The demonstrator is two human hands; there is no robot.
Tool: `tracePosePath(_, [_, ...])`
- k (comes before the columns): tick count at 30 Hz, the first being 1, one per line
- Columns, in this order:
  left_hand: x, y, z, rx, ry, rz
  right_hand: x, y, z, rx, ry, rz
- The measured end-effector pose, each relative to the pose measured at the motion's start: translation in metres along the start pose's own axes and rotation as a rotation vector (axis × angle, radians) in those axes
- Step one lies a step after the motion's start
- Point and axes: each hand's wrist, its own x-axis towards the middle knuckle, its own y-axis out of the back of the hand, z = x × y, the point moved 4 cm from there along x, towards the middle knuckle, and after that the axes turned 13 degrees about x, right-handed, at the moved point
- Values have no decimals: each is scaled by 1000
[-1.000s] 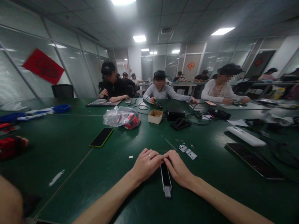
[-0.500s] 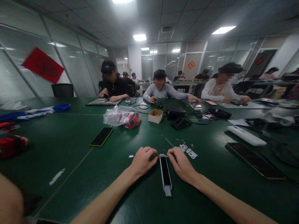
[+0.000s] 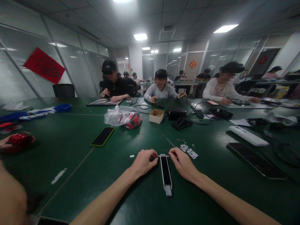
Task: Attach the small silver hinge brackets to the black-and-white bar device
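A long, narrow device [image 3: 166,172] with a black face, pale rim and silver-grey end piece lies on the green table, pointing away from me. My left hand [image 3: 144,162] rests on the table just left of its far end, fingers curled in. On the other side, my right hand [image 3: 181,162] has thumb and fingers pinched together near the same end. A thin light strip seems to cross that end between my fingertips; what each hand grips is too small to name. Beyond my right hand lie silver metal plates [image 3: 192,153] and several tiny loose parts.
A green-edged phone [image 3: 102,136], a plastic bag [image 3: 114,116] with red items and a small box [image 3: 156,116] lie ahead. To the right are a white elongated device [image 3: 247,136] and a dark phone [image 3: 256,160]. A neighbour's hand [image 3: 6,142] touches a red object [image 3: 21,141].
My left fingers have loosened slightly, showing a dark gap; my right hand has barely shifted. The person opposite has drawn back an outstretched arm. A neighbour's hand has appeared at the red object.
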Motion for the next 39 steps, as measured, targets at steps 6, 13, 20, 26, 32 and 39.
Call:
tracePosePath(6, [0,3,-2,4,10,36,0,-1,2,9,-22,-18])
tracePosePath(13, [0,5,-1,-15,27,26,-1,0,1,12,-57,-29])
tracePosePath(20, [0,-1,-5,-85,21,13,-1,-1,2,21,-62,-41])
tracePosePath(26, [1,-5,-5,-40,-15,-7,0,0,-1,11,-61,-52])
tracePosePath(32, [2,-4,-3,1,-47,-26,-1,0,-3,-1,-48,-45])
tracePosePath(39, [1,-3,-2,25,-28,-40,-1,0,0,16,-26,-22])
